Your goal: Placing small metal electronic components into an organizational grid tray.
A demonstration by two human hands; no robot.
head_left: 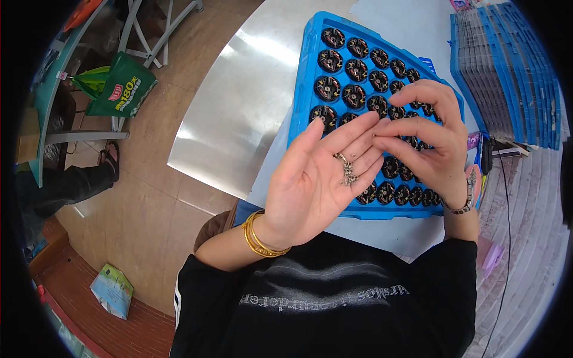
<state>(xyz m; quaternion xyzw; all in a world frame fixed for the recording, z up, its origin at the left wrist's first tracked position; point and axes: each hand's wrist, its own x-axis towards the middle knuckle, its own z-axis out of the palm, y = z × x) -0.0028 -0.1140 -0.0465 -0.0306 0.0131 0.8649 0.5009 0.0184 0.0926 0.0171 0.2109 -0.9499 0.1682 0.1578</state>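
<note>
Palm up, my left hand (pixel 322 170) is spread out flat and carries a small heap of tiny metal parts (pixel 348 174), too small to name for certain. Over the left fingertips, my right hand (pixel 427 131) has its thumb and index finger pinched together. Something tiny may sit in that pinch, but I cannot make it out. Beneath both hands lies a blue tray (pixel 300 83) with rows of round black parts (pixel 327 88), each with a metal centre and fine coloured wires. My hands hide some of these parts.
A tall stack of blue trays (pixel 507 74) stands at the right. Left of the tray is a shiny metal tabletop (pixel 239 101). A dark cable (pixel 506 221) runs down the right side. On the floor side are a green bag (pixel 122 89) and another person's leg (pixel 65 185).
</note>
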